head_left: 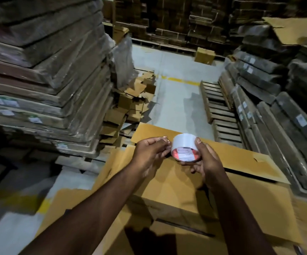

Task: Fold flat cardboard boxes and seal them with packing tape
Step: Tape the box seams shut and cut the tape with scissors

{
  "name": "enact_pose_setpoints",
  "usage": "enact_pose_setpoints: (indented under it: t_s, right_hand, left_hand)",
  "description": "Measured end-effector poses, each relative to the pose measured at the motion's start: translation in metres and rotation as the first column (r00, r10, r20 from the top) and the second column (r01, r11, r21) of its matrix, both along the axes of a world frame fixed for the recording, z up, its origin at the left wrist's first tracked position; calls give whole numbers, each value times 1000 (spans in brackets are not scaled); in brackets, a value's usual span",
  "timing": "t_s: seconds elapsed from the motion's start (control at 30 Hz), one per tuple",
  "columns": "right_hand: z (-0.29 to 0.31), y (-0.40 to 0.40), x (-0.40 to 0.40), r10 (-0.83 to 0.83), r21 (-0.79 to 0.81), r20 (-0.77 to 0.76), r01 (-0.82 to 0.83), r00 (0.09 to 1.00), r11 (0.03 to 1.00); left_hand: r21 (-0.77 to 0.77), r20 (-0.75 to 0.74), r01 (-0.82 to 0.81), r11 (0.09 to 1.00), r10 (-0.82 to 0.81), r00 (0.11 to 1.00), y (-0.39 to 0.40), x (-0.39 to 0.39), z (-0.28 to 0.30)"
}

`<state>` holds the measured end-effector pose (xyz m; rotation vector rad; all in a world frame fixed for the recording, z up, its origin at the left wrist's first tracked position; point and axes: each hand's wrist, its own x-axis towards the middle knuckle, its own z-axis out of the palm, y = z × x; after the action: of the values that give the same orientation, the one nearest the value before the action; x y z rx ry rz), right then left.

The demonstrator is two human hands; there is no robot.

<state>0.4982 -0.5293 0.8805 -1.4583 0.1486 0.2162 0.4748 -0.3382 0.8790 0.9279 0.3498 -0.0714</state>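
So the person is standing right over one folded cardboard box, top flaps lying closed with a dark seam running across, and both hands are hovering just above it. The right hand is cradling one roll of clear packing tape, thumb hooked over the top, fingers curled underneath. The left hand is pinching at the roll's left edge, fingertips bunched together, looks like it's hunting for the loose end, though I can't actually see the end itself.

My take on doing this bit well: pick the end up with a nail, peel a short tab before pulling, keep the roll steady in the other hand, then start the strip past the box edge so it's wrapping over the seam.

Further out: one messy heap of cardboard scraps on the left, one wooden pallet on the right, wrapped stacks of flat cartons on both sides, and one small sealed box sitting way back on the floor.
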Motion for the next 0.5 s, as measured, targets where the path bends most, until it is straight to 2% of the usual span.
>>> enact_pose_setpoints:
  t_s: [0.1, 0.2, 0.3, 0.4, 0.5]
  right_hand:
    - [-3, -5, 3, 169, -36, 4, -169, 986, 985]
    - [-16, -9, -2, 380, -76, 32, -376, 925, 923]
    - [-25, -12, -3, 352, -207, 130, -322, 927, 924]
    - [-30, -15, -2, 307, -159, 201, -279, 930, 947]
    - [-33, -16, -4, 278, -196, 204, -239, 939, 951]
  left_hand:
    - [21, -42, -53, 998, 53, 998, 7, -1, 2]
    - [-39, -69, -67, 997, 64, 996, 6, -7, 4]
    - [-30, -146, -71, 997, 66, 987, 4, -11, 6]
    - [-7, -191, -5, 1000, 3, 982, 4, -14, 4]
    - [90, -156, 53, 995, -39, 987, 5, -17, 1]
